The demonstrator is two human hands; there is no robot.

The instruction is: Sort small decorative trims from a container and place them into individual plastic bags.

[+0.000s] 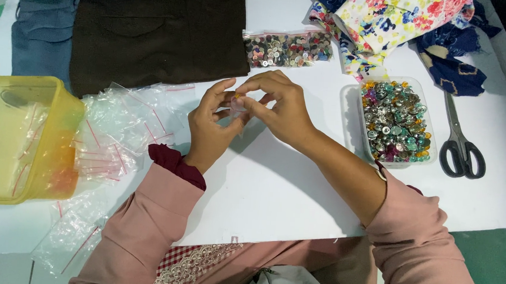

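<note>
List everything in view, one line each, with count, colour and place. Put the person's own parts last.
small clear bag: one, clear, pinched between both hands
yellow tub: one, translucent yellow, far left
empty zip bags: a pile, clear with red strips, beside the tub
brown garment: one, dark brown, top centre
blue garment: one, blue-grey, top left
bag of buttons: one, clear, mixed colours, top centre
floral fabric: a heap, multicoloured and navy, top right
tray of beads: one, clear, silver and coloured pieces, right
scissors: one pair, black handles, far right
table: one, white
left hand: one, pink sleeve, centre
right hand: one, pink sleeve, centre
</note>
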